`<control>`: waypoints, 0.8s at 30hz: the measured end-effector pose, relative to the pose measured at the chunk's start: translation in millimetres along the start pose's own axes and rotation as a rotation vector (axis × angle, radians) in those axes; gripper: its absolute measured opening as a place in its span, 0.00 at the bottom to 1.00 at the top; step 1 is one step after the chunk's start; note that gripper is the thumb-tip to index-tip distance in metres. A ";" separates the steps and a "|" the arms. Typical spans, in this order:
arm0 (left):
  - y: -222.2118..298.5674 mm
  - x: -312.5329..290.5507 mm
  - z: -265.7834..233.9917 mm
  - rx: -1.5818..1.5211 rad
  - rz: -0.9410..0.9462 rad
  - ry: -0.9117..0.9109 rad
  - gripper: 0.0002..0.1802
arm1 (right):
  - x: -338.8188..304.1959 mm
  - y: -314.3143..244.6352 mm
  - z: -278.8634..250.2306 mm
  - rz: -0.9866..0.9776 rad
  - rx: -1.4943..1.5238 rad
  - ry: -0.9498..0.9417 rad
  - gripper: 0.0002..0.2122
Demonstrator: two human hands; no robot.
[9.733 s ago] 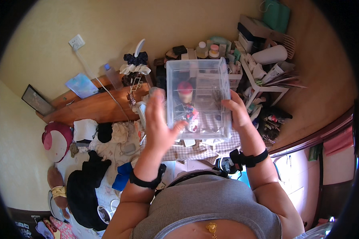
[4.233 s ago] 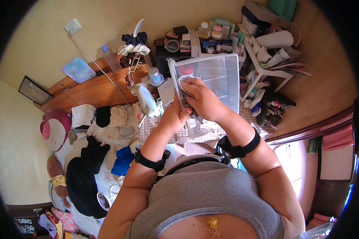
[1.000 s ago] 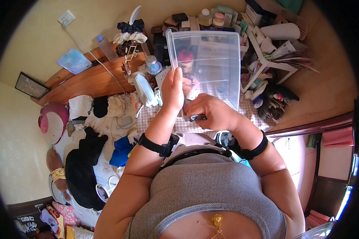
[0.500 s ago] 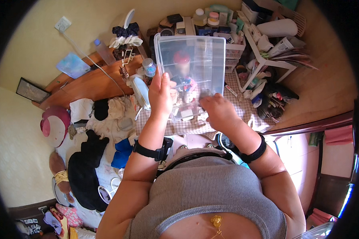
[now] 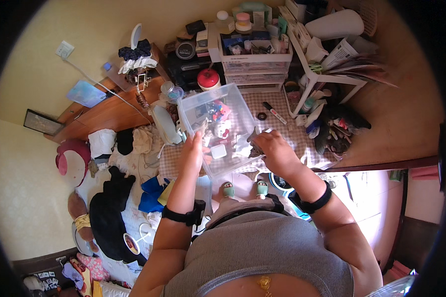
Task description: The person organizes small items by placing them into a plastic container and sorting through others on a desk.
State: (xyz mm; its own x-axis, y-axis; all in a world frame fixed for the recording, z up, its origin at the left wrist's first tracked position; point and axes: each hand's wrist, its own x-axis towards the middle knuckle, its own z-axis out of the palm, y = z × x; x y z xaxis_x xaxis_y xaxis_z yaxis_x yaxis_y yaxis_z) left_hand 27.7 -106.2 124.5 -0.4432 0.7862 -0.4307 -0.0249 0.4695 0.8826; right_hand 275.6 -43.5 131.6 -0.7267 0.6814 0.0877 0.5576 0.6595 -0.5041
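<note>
Left hand (image 5: pixel 192 154) clamps near-left wall of clear box (image 5: pixel 218 129), held over checked table (image 5: pixel 287 133). Right hand (image 5: pixel 275 151) pinches small dark piece (image 5: pixel 254 146) at right rim. We judge box light, stiff, slick, contents loose: grip walls, keep level.

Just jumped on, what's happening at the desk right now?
A person holds a clear plastic box over the checked desk top. The left hand grips its left wall and the right hand its right edge, with a small dark piece at the fingers. Small toys and figures lie inside.
</note>
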 end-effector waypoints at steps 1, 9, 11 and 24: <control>-8.9 1.2 2.2 -0.041 -0.091 -0.007 0.36 | -5.8 7.1 -4.0 -0.017 0.032 0.093 0.18; -39.7 -2.9 35.8 -0.095 -0.232 0.015 0.41 | -20.1 95.8 16.2 0.384 0.149 0.450 0.21; -36.5 -5.9 51.6 -0.155 -0.210 -0.030 0.38 | -28.6 123.8 35.4 0.392 0.110 0.474 0.21; -51.9 6.9 144.6 -0.480 -0.199 -0.075 0.30 | -66.0 89.1 32.3 0.732 1.730 0.097 0.43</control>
State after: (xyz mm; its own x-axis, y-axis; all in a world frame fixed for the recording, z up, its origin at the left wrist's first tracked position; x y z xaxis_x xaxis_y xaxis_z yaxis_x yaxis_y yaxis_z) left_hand 155.5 -67.0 48.4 -0.3230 0.7353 -0.5958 -0.5177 0.3897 0.7616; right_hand 360.2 -40.0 53.2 -0.5068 0.6971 -0.5071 -0.3061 -0.6955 -0.6501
